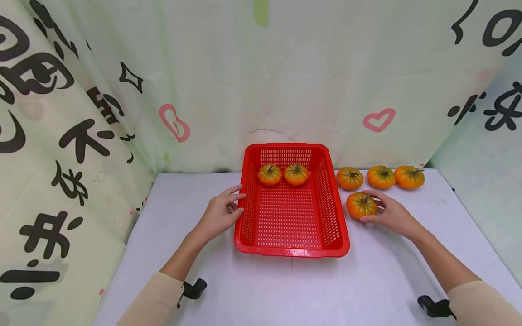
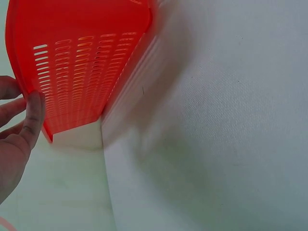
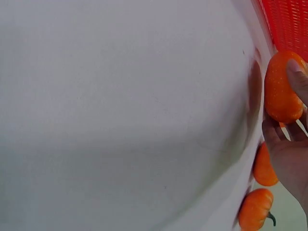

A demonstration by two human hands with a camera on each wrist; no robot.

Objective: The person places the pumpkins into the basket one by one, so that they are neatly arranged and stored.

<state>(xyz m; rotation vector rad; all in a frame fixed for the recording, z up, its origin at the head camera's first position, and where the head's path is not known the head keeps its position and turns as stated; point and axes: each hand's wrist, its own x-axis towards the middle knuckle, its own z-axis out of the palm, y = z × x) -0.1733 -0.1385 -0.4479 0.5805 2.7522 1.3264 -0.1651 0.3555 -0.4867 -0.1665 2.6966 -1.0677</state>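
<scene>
My right hand grips a small orange pumpkin just right of the red plastic basket. In the right wrist view the thumb lies on one side of that pumpkin, with fingers at its lower side. My left hand holds the basket's left rim; in the left wrist view, fingers show on both sides of the rim. Two pumpkins sit side by side at the basket's far end, a left one and a right one.
Three more pumpkins stand in a row at the table's back right: one near the basket, a middle one and an outer one. A printed curtain hangs behind and beside the white table.
</scene>
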